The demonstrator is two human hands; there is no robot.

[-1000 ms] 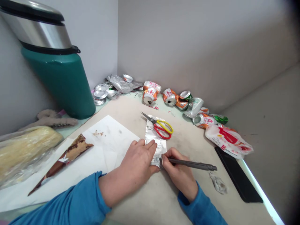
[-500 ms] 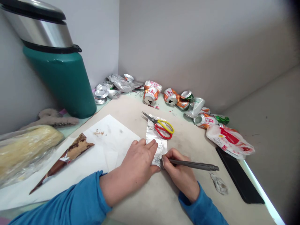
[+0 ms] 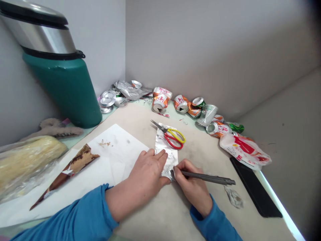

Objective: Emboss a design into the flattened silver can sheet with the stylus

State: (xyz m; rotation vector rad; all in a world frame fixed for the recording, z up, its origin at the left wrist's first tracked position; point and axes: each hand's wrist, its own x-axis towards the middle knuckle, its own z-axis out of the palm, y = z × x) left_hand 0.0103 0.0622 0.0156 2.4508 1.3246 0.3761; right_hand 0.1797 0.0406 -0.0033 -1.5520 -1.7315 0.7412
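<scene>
My left hand [image 3: 145,174] lies flat on a strip of thin silvery metal sheet [image 3: 172,157], its fingers stretched out and the thumb at the strip's near edge. My right hand [image 3: 193,187] grips a dark grey pen [image 3: 213,178] in a writing hold. The pen's tip end is hidden behind the fingers, close to the strip's near right corner. Small bumps or marks cover that near end of the strip. Across the strip's far end rest scissors [image 3: 173,136] with one red and one yellow handle, touched by neither hand.
Crushed drink cans [image 3: 161,100] line the back and right. Can ends [image 3: 107,101] are stacked at back left. A green bottle [image 3: 65,87], white paper [image 3: 105,180] with a brown cone [image 3: 67,170], and a plastic-wrapped bundle [image 3: 30,160] stand left. A black phone [image 3: 255,187] lies right.
The whole view has shifted very slightly. The pen's back end has dipped a little, while my left hand stays pressed on the strip.
</scene>
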